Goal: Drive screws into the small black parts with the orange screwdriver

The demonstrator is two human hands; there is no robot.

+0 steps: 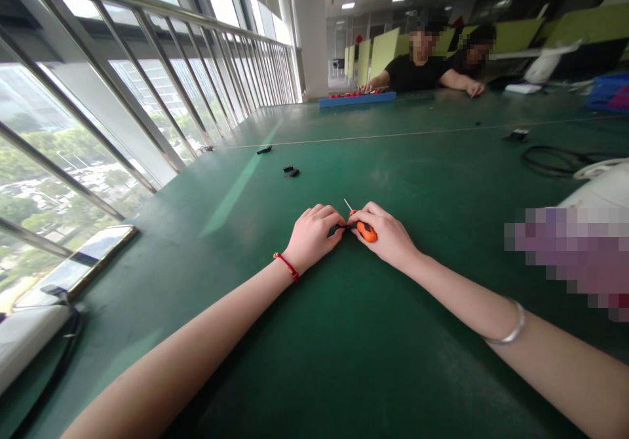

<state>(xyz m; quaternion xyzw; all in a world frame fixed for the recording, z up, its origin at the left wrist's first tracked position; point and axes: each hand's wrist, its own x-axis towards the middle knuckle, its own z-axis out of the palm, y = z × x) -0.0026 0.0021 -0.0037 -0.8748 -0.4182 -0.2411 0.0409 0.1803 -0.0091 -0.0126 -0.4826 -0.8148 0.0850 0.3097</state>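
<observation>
My right hand [386,232] is closed round a small screwdriver [366,231] with an orange and black handle. Its thin metal shaft points up and away from me. Pinched in the fingertips of my left hand [316,232] is a small black piece [343,227], and the right fingertips meet it from the other side. Fingers cover most of that piece, so its kind does not show. Farther off on the green table [314,334] lie small black parts [291,171] and a longer black part [264,150].
A phone [103,262] and a white box with a black cable [73,327] lie at the left edge, beside a metal railing [162,65]. A blue tray [358,99] with red pieces stands across the table near two people. Black cable [555,160] and a white bag [602,190] lie right.
</observation>
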